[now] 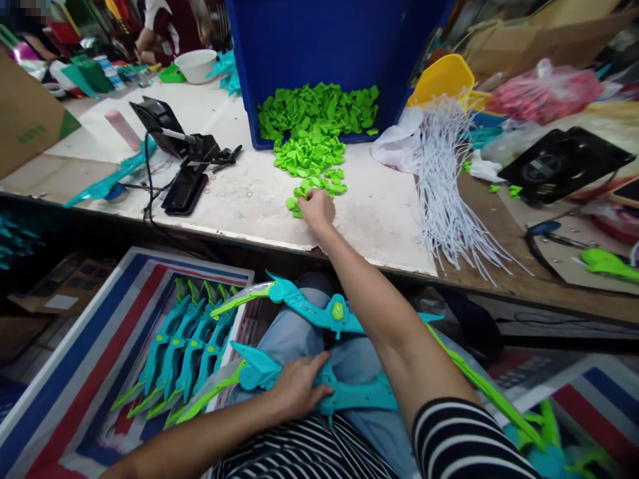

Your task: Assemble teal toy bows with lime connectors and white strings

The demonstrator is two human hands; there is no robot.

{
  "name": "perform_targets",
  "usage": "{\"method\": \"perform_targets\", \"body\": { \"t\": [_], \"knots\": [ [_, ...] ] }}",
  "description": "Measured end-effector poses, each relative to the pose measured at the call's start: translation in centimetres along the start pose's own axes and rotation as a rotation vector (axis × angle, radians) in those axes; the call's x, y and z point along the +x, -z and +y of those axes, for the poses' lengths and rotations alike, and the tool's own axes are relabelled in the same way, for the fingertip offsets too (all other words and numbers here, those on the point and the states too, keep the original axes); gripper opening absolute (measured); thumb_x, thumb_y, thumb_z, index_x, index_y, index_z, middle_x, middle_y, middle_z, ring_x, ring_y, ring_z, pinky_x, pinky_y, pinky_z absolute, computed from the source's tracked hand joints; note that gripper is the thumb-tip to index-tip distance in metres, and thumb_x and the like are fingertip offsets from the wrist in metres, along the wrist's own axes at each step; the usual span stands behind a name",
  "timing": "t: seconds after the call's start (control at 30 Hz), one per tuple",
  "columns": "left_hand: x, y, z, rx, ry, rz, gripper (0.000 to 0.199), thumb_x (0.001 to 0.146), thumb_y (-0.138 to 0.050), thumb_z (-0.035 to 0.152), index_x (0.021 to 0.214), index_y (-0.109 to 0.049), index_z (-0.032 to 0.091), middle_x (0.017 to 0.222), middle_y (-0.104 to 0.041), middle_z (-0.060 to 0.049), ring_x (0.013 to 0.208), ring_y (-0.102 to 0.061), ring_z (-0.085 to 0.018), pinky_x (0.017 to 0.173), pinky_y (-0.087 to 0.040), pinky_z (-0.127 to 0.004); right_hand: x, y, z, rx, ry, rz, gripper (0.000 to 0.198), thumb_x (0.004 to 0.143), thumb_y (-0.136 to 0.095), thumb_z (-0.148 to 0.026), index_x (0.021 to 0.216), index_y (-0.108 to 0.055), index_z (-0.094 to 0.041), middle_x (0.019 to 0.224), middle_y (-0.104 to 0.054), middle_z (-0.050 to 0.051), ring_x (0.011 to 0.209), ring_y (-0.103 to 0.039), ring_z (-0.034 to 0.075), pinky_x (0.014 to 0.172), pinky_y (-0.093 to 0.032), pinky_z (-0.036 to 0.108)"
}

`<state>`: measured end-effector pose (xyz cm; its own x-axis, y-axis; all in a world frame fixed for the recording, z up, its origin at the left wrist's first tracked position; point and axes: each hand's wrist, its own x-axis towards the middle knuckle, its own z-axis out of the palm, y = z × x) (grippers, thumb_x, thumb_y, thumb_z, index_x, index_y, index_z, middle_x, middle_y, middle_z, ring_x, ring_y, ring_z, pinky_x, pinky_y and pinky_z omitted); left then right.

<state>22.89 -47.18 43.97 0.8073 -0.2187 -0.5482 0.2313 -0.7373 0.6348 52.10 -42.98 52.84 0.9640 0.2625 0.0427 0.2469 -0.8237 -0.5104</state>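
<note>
Two teal and green toy bows lie across the lap, the farther toy bow [299, 303] near the knees and the nearer toy bow [357, 396] closer to the body. My left hand [302, 386] grips the nearer one around its middle, thumb pointing forward. Out on the table, my right hand [318, 207] is closed at the near end of a trail of small bright green plastic pieces [309, 156]. Its fingertips touch the pieces; whether one is pinched between them is hidden. The trail runs back to a heap inside a tipped blue bin [339, 46].
At left, a lined box [100, 332] holds several similar toy bows. A phone-like device on a black stand [187, 189] and a bundle of white ties [444, 173] flank the trail. Black fans [564, 163] stand at right. Other people sit at the far left.
</note>
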Motion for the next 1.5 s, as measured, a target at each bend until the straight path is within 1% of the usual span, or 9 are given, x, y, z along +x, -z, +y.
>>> {"method": "perform_targets", "body": {
  "t": [0.17, 0.37, 0.6, 0.7, 0.83, 1.07, 1.27, 1.37, 1.5],
  "knots": [
    [1.4, 1.3, 0.4, -0.028, -0.065, -0.04, 0.063, 0.086, -0.052, 0.038, 0.144, -0.034, 0.022, 0.127, -0.06, -0.01, 0.116, -0.057, -0.026, 0.097, -0.044, -0.037, -2.8, 4.2, 7.3, -0.367, 0.179, 0.116, 0.03, 0.087, -0.04, -0.013, 0.104, -0.065, -0.012, 0.098, -0.066, 0.016, 0.09, -0.058, 0.027, 0.074, -0.041, 0.036],
    [3.0, 2.2, 1.8, -0.002, -0.082, -0.108, 0.063, 0.083, -0.057, 0.038, 0.142, -0.04, 0.022, 0.131, -0.059, -0.011, 0.117, -0.057, -0.029, 0.097, -0.044, -0.038, -6.6, 6.1, 14.2, -0.613, 0.449, 0.056, 0.037, 0.09, -0.032, -0.011, 0.112, -0.062, -0.005, 0.091, -0.063, 0.02, 0.088, -0.054, 0.028, 0.071, -0.038, 0.037],
    [3.3, 2.5, 1.7, -0.019, -0.076, -0.099, 0.063, 0.082, -0.059, 0.038, 0.141, -0.042, 0.023, 0.13, -0.06, -0.009, 0.116, -0.058, -0.029, 0.097, -0.044, -0.038, -8.8, 7.0, 14.6, -0.696, 0.456, -0.137, 0.046, 0.091, -0.035, -0.019, 0.134, -0.043, -0.005, 0.11, -0.06, 0.022, 0.093, -0.057, 0.03, 0.072, -0.041, 0.038],
    [3.9, 2.8, 1.9, -0.031, -0.09, -0.076, 0.063, 0.082, -0.06, 0.036, 0.141, -0.043, 0.022, 0.132, -0.058, -0.009, 0.117, -0.057, -0.028, 0.099, -0.043, -0.039, -8.7, 7.3, 13.8, -0.677, 0.453, -0.235, 0.039, 0.094, -0.036, -0.026, 0.125, -0.052, -0.009, 0.105, -0.063, 0.019, 0.089, -0.06, 0.027, 0.072, -0.042, 0.035],
    [4.5, 3.1, 1.8, -0.016, -0.12, -0.074, 0.064, 0.081, -0.061, 0.036, 0.14, -0.044, 0.02, 0.133, -0.057, -0.01, 0.115, -0.058, -0.029, 0.098, -0.043, -0.039, -9.0, 7.2, 12.9, -0.675, 0.389, -0.156, 0.042, 0.095, -0.04, -0.04, 0.107, -0.062, -0.007, 0.1, -0.063, 0.02, 0.092, -0.058, 0.031, 0.071, -0.041, 0.037],
    [3.3, 2.4, 1.9, -0.035, -0.088, -0.036, 0.06, 0.083, -0.058, 0.032, 0.139, -0.044, 0.019, 0.125, -0.062, -0.01, 0.11, -0.06, -0.027, 0.094, -0.045, -0.036, -8.9, 5.5, 14.7, -0.358, 0.568, 0.08, 0.037, 0.09, -0.051, -0.039, 0.113, -0.063, -0.013, 0.11, -0.062, 0.016, 0.101, -0.05, 0.03, 0.081, -0.041, 0.041],
    [3.5, 2.2, 1.2, -0.096, -0.031, -0.083, 0.054, 0.084, -0.054, 0.033, 0.133, -0.048, 0.01, 0.118, -0.064, -0.016, 0.103, -0.06, -0.027, 0.089, -0.045, -0.037, -8.5, 3.5, 14.3, -0.094, 0.445, 0.18, 0.018, 0.084, -0.059, -0.03, 0.091, -0.07, -0.018, 0.099, -0.067, 0.013, 0.097, -0.054, 0.03, 0.084, -0.042, 0.047],
    [4.3, 2.7, 0.1, -0.269, -0.079, -0.149, 0.04, 0.087, -0.048, 0.029, 0.121, -0.057, 0.01, 0.117, -0.064, -0.012, 0.102, -0.058, -0.022, 0.089, -0.044, -0.033, -12.7, 4.0, 14.3, 0.111, 0.531, 0.182, 0.018, 0.084, -0.059, -0.028, 0.097, -0.067, -0.018, 0.104, -0.069, 0.011, 0.1, -0.058, 0.026, 0.089, -0.045, 0.044],
    [5.3, 2.7, -0.8, -0.557, 0.014, -0.226, 0.038, 0.087, -0.047, 0.044, 0.091, -0.064, 0.011, 0.08, -0.064, -0.003, 0.075, -0.054, -0.015, 0.071, -0.043, -0.027, -23.2, 3.8, 15.8, 0.285, 0.658, 0.007, 0.019, 0.087, -0.058, -0.025, 0.104, -0.064, -0.02, 0.109, -0.07, 0.009, 0.1, -0.062, 0.022, 0.086, -0.051, 0.039]
  ]
}}
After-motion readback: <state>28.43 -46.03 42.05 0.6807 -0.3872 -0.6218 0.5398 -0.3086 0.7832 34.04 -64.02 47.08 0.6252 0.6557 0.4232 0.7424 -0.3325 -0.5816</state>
